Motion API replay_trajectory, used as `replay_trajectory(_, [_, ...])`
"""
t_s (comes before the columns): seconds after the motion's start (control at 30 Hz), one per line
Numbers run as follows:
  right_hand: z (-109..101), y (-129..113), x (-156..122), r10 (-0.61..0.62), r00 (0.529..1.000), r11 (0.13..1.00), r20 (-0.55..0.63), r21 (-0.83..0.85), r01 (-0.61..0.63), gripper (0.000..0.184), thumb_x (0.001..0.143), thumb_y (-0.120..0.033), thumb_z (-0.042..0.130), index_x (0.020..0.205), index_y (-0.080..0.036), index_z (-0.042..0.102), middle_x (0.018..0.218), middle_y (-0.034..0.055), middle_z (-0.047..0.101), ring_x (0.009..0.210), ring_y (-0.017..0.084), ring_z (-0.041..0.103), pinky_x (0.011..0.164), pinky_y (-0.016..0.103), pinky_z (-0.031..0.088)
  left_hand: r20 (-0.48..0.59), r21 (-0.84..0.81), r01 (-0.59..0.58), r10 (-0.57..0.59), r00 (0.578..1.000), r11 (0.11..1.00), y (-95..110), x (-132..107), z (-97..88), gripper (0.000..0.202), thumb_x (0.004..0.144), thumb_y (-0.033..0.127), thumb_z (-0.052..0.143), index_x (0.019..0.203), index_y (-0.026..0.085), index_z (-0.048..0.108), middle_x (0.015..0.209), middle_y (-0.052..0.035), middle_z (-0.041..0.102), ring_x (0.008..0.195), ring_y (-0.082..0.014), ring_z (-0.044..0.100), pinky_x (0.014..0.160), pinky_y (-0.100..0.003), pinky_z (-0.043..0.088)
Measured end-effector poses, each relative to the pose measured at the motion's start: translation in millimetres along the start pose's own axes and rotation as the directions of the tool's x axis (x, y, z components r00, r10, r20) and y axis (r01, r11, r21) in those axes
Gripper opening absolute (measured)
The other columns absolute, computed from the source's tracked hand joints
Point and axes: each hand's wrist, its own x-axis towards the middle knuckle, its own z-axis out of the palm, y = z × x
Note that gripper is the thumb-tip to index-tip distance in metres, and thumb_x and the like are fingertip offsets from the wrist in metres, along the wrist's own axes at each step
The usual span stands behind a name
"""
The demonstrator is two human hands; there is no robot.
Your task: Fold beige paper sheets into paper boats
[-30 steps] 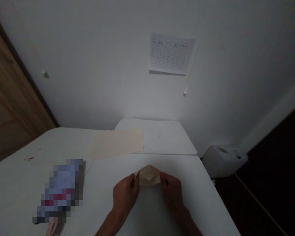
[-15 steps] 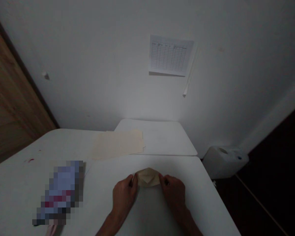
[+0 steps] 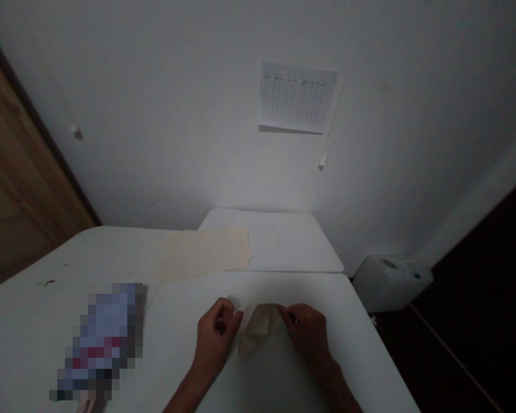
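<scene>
A small folded piece of cream paper (image 3: 258,326) lies on the white table (image 3: 258,378) right in front of me. My right hand (image 3: 306,332) pinches its right edge with closed fingers. My left hand (image 3: 215,335) is just off the paper's left side, fingers curled in, and no longer touches it. The paper's left part droops toward the tabletop.
A stack of cream sheets (image 3: 204,253) lies farther back on the table. A blurred-out flat object (image 3: 101,338) sits at the left. A second white table (image 3: 275,238) stands against the wall; a white bin (image 3: 391,278) is on the floor at the right.
My left hand has let go of the folded paper and drawn back a little. The paper has turned and sagged down to the left, held by my right hand only.
</scene>
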Motion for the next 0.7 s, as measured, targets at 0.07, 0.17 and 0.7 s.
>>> replay_trajectory(0.07, [-1.7, -2.6, 0.0, -0.013, 0.999, 1.000, 0.029, 0.015, 0.013, 0.041, 0.094, -0.041, 0.051, 0.063, -0.020, 0.068, 0.062, 0.0029, 0.067, 0.059, 0.015, 0.060, 0.062, 0.026, 0.037, 0.108, -0.100, 0.071, -0.060, 0.992, 0.992, -0.2, 3.1, 0.9, 0.028, 0.082, 0.047, 0.056, 0.079, 0.019, 0.055, 0.066, 0.0024, 0.051, 0.056, -0.0124, 0.046, 0.050, -0.020, 0.038])
replay_trajectory(0.17, [-2.6, -9.7, -1.1, -0.026, 0.999, 0.997, 0.034, 0.078, 0.023, 0.038, 0.093, -0.040, 0.054, 0.064, -0.020, 0.068, 0.061, 0.0031, 0.067, 0.059, 0.015, 0.061, 0.062, 0.025, 0.038, 0.244, -0.066, 0.101, -0.082, 0.966, 0.993, -0.9, 3.5, 6.0, 0.031, 0.077, 0.047, 0.064, 0.089, 0.018, 0.061, 0.067, 0.0018, 0.055, 0.053, -0.0118, 0.044, 0.048, -0.020, 0.037])
replay_trajectory(0.7, [6.6, -31.4, -3.2, 0.205, 0.955, 0.820, 0.213, 0.495, -0.286, 0.025, 0.086, -0.038, 0.058, 0.078, -0.022, 0.075, 0.070, 0.0008, 0.073, 0.057, 0.015, 0.064, 0.056, 0.023, 0.046, 0.129, -0.175, 0.199, -0.178, 0.976, 0.964, -5.2, -1.5, 18.6, 0.030, 0.077, 0.046, 0.064, 0.085, 0.017, 0.068, 0.069, -0.0019, 0.067, 0.059, -0.0165, 0.062, 0.049, -0.021, 0.048])
